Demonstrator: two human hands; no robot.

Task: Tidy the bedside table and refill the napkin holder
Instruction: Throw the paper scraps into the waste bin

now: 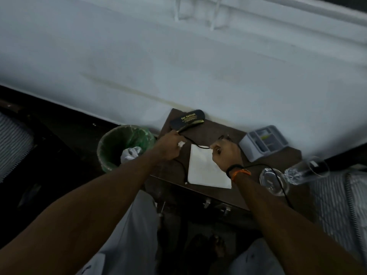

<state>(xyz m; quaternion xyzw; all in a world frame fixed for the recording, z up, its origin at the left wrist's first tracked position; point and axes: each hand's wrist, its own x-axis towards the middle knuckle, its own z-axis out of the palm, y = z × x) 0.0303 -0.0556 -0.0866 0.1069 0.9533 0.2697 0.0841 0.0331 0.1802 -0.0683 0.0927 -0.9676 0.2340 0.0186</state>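
While both hands work over the table: the person holds a thin black cable (200,146) stretched between them, apparently to gather it up rather than leave it trailing.
Left hand (170,144): closed around the cable near the spectacle case, with a scrap of white tissue (181,144) showing at the fingers; whether that scrap is gripped or only lies behind them cannot be told.
Right hand (224,151): fingers pinched shut on the cable's other stretch, wrist bands toward the camera.
Cable run: one end drops off the front edge by the napkins, another strand crosses the glass ashtray (274,181), so it likely needs coiling.
Napkins (206,167): a flat white stack lies mid-table between the wrists, within reach for refilling.
Napkin holder (263,142): probably the grey compartmented box at the back right; its contents are unclear.
Spectacle case (187,119): against the wall, out of the way.
Bin (111,147): just beside the table's left edge, with crumpled white paper inside, handy for waste.
Wine glass (306,170): lying on its side at the right edge; a roll risk.
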